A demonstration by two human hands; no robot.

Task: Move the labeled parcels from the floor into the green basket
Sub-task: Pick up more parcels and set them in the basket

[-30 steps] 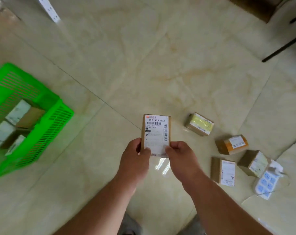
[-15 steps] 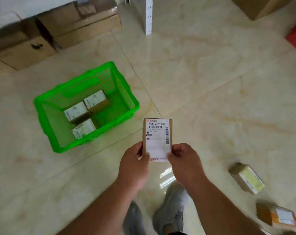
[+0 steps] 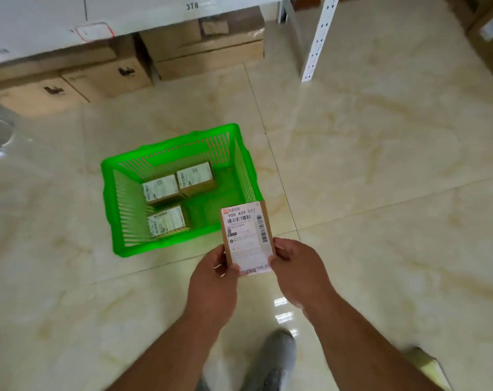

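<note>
I hold a small brown parcel (image 3: 246, 235) with a white shipping label facing up, gripped at its lower end by both hands. My left hand (image 3: 212, 280) pinches its left edge and my right hand (image 3: 298, 273) its right edge. The parcel's top overlaps the near right corner of the green basket (image 3: 114, 210), which stands on the floor just ahead and to the left. Three labeled parcels (image 3: 166, 203) lie inside the basket, in its left and far part.
Large cardboard boxes (image 3: 205, 49) sit under a white shelf at the back. A white perforated shelf post (image 3: 317, 38) stands at the upper right. My grey shoe (image 3: 273, 359) is below my arms. Another parcel's corner (image 3: 425, 359) shows at the lower right on the tiled floor.
The view has swung left from the parcels on the floor to the basket. The basket now sits nearly in front of me, and the held parcel has come over its near corner.
</note>
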